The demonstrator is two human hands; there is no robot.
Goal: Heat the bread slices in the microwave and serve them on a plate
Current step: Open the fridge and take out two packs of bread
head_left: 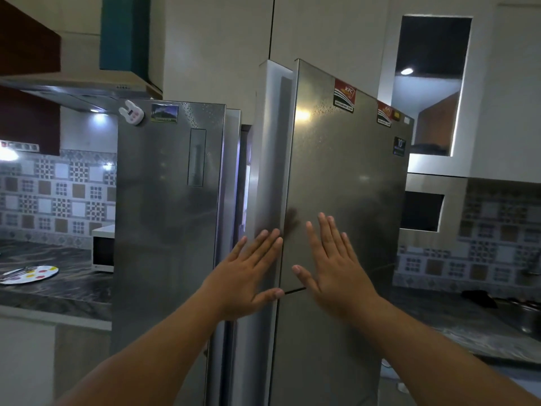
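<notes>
Steel fridge doors (345, 183): 2; flat hands: 2.

From my remote feed, a dark marbled surface (58, 285) runs along the left wall below patterned tiles. A round plate (29, 274) with coloured spots lies near its front edge, with cutlery (16, 273) resting across it. A white microwave (103, 252) stands at the surface's right end. A second dark surface (456, 320) on the right carries a metal pot (527, 316) at its far right edge.
</notes>
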